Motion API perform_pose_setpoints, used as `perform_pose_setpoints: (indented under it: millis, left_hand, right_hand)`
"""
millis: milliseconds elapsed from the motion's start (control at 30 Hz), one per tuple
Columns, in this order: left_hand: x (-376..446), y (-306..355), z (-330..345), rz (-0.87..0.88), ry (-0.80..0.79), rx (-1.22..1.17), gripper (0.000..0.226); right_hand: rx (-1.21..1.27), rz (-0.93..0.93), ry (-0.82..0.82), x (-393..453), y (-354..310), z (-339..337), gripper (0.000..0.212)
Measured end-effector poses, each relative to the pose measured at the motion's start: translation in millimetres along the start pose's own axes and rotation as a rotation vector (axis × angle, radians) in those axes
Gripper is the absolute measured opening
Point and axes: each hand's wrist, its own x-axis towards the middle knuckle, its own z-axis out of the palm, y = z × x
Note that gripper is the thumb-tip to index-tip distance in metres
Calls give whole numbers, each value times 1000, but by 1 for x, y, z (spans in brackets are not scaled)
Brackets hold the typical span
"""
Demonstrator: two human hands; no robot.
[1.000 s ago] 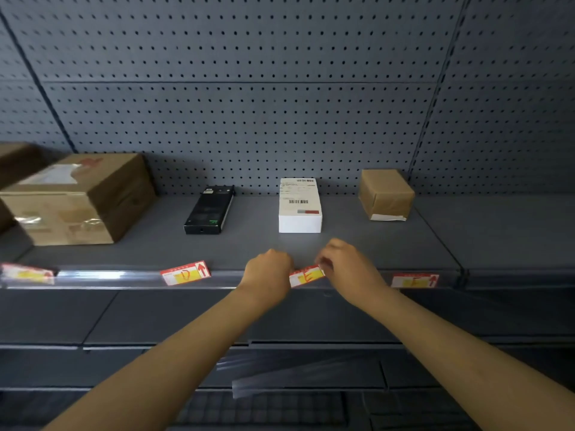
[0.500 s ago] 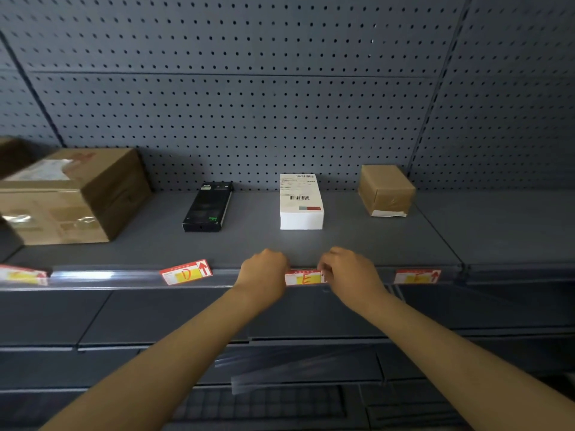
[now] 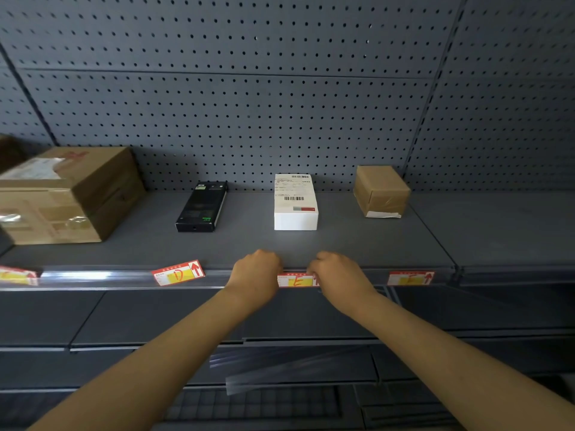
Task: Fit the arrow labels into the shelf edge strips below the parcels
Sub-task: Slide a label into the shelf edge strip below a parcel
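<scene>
Setting: You face a grey shelf (image 3: 342,244) backed by pegboard (image 3: 249,119); a clear shelf edge strip (image 3: 99,277) runs along its front edge, across the middle of the frame.

Parcels: Four stand in a row on the shelf. A large brown carton (image 3: 62,194) is at the left edge, then a black box (image 3: 201,206), a white box with barcodes (image 3: 295,202) at centre, and a small brown parcel (image 3: 381,191) to the right.

E label: The red and yellow arrow label marked E (image 3: 295,280) sits level in the strip at centre frame, directly below the white box.

Left hand: Your left hand (image 3: 256,272) is curled over the label's left end, fingers hidden on the far side. It looks to be pinching or pressing that end, but the contact itself is out of sight.

Right hand: Your right hand (image 3: 337,273) is curled the same way, covering the label's right end and most of its arrow.

Other labels: The D label (image 3: 178,273), below the black box, is tilted and looks only partly seated. The label at right (image 3: 410,278) lies level below the small brown parcel. Another label (image 3: 17,275) shows at the far left edge.

Step in hand: You appear to be seating the E label.

Next move: Press both ends until it holds, let go, then straighten the crooked D label.
</scene>
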Motion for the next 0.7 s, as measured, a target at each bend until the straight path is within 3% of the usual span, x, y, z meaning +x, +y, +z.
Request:
perform_pose_setpoints:
  millis: [233,467,700]
  left_hand:
    - [-1,3,0,-13,16,35,22]
    - [-11,-8,-2,-36,61,4,29]
    - [-38,-61,-25,-189,172,57,25]
  right_hand:
    - [-50,-104,75,-3,-2,5,30]
    - [-69,-155,39,5,-7,1,22]
    - [287,-150,148,25,-54,-7,25]
